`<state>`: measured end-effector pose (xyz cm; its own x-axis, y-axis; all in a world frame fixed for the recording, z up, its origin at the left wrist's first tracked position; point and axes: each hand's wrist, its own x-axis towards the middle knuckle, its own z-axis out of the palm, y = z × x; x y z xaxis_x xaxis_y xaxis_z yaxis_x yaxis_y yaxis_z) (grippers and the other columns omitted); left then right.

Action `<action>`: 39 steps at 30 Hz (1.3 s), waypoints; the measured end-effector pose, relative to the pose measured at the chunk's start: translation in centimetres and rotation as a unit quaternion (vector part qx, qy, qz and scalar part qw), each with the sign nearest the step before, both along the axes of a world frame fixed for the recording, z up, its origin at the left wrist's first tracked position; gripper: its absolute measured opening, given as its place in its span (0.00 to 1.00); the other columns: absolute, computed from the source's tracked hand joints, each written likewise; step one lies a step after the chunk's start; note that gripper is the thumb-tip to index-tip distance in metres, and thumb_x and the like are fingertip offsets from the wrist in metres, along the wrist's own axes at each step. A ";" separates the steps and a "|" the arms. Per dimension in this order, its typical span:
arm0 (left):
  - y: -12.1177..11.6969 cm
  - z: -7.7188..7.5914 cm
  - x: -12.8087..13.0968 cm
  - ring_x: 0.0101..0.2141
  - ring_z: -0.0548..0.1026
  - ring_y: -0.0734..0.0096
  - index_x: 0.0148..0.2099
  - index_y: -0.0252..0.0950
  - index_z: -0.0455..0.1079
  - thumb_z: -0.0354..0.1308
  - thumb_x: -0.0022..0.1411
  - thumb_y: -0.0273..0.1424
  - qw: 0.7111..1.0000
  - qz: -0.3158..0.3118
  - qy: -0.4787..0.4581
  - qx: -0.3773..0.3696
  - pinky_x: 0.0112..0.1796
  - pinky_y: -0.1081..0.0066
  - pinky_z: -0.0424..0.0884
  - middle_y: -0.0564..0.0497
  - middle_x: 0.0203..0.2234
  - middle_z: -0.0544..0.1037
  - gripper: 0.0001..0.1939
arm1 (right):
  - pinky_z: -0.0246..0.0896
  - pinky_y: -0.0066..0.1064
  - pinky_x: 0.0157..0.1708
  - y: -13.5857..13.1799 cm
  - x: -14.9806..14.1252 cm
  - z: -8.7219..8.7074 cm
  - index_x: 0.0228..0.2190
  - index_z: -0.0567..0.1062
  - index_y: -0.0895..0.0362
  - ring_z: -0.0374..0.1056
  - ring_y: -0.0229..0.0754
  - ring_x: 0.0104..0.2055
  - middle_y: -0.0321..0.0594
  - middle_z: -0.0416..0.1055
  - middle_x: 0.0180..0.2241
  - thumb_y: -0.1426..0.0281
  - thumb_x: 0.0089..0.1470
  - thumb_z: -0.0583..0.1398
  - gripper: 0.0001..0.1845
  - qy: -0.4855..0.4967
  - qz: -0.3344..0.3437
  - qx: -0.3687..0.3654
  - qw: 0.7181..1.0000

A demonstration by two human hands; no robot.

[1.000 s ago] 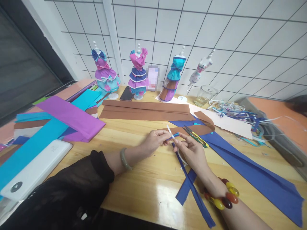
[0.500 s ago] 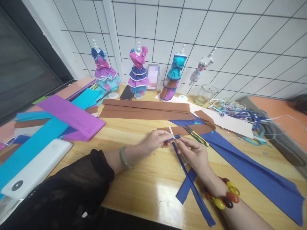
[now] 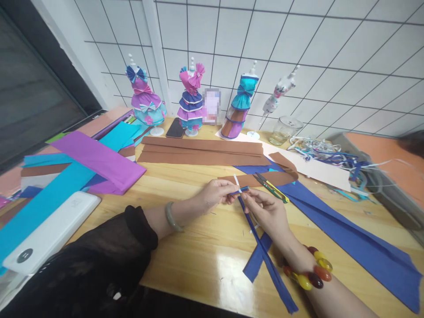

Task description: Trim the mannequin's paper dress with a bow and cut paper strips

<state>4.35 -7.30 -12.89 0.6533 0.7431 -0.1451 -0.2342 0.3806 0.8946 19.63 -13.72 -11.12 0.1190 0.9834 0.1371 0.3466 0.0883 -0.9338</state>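
Observation:
Over the middle of the wooden table, my left hand (image 3: 217,194) pinches a small folded piece of blue fabric (image 3: 245,189). A narrow white strip (image 3: 236,180) crosses it and sticks up between my hands. My right hand (image 3: 267,210) is closed at the strip's lower end, its fingertips close to the blue piece. Below them lies a long, narrow blue fabric strip (image 3: 271,269), crossing a shorter blue piece (image 3: 253,264). Green-and-yellow thread snips (image 3: 271,189) rest just beyond my right hand, partly on a brown fabric strip (image 3: 228,180). The inner fingers of both hands are partly hidden.
Brown fabric (image 3: 198,152) lies across the back. Several small dress forms, one a dressed mannequin (image 3: 145,97), stand by the wall near a glass jar (image 3: 281,131). Purple fabric (image 3: 99,161) and a white power bank (image 3: 53,232) are left; wide blue fabric (image 3: 351,243) is right.
Almost nothing differs. Both hands keep their places and grips, with only a tiny shift of the fingers around the blue piece and white strip.

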 end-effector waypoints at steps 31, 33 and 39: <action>0.9 0.8 -0.6 0.19 0.65 0.80 0.27 0.28 0.69 0.64 0.47 0.37 0.994 -0.094 0.017 -0.057 0.24 0.74 0.56 0.51 0.19 0.69 0.15 | 0.61 0.32 0.30 0.5 1.7 0.2 0.30 0.75 0.55 0.66 0.38 0.25 0.36 0.72 0.21 0.72 0.53 0.58 0.05 -0.226 0.103 0.212 0.945; 0.9 1.0 -0.7 0.20 0.66 0.80 0.27 0.28 0.69 0.65 0.47 0.38 0.991 -0.114 0.028 -0.061 0.24 0.74 0.56 0.51 0.18 0.70 0.15 | 0.62 0.33 0.30 0.5 1.9 0.0 0.31 0.74 0.55 0.67 0.39 0.27 0.38 0.73 0.24 0.70 0.52 0.59 0.03 -0.224 0.094 0.213 0.947; 0.9 1.1 -0.9 0.21 0.66 0.79 0.28 0.29 0.70 0.64 0.48 0.37 0.987 -0.145 0.036 -0.065 0.23 0.75 0.56 0.51 0.17 0.69 0.14 | 0.66 0.34 0.33 0.5 2.1 -0.2 0.35 0.75 0.54 0.71 0.42 0.31 0.40 0.76 0.29 0.66 0.52 0.60 0.08 -0.190 0.104 0.168 0.962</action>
<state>3.46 -6.37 -11.81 0.8203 0.4984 -0.2805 -0.0370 0.5357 0.8436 21.70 -13.23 -11.28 -0.1980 0.8732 0.4453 0.5998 0.4673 -0.6496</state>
